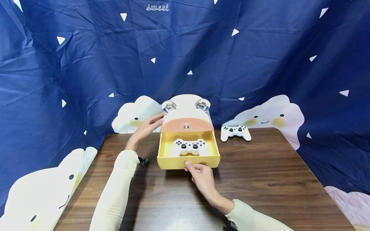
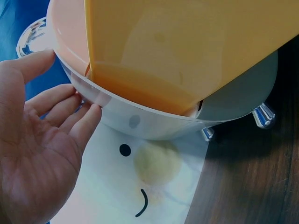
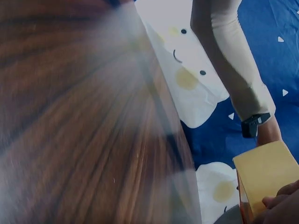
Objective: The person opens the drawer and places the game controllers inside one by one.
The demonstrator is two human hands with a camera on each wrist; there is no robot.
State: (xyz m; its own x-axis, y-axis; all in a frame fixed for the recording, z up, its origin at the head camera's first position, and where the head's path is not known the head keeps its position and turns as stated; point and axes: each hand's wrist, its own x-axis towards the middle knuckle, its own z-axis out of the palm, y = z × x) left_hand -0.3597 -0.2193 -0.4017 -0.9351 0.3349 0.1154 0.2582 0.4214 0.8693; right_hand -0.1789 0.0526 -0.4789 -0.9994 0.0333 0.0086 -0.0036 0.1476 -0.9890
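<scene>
A white box (image 1: 186, 107) with an orange front lip and silver ring eyes stands on short metallic feet. Its yellow drawer (image 1: 164, 163) is pulled out toward me, and a white game controller (image 1: 190, 146) lies inside. My right hand (image 1: 203, 179) pinches the drawer's front, thumb on the face and fingers bent near the lower edge. In the right wrist view just part of this hand (image 3: 282, 207) shows. My left hand (image 1: 147, 128) rests against the box's left side. The left wrist view shows that hand (image 2: 44, 140) with fingertips on the white side wall (image 2: 154, 123) and thumb near the orange lip.
A second white game controller (image 1: 235, 133) lies at the table's back edge, right of the box. The brown wooden table (image 1: 268, 170) extends on both sides. A blue curtain (image 1: 185, 41) with clouds and triangles hangs close behind.
</scene>
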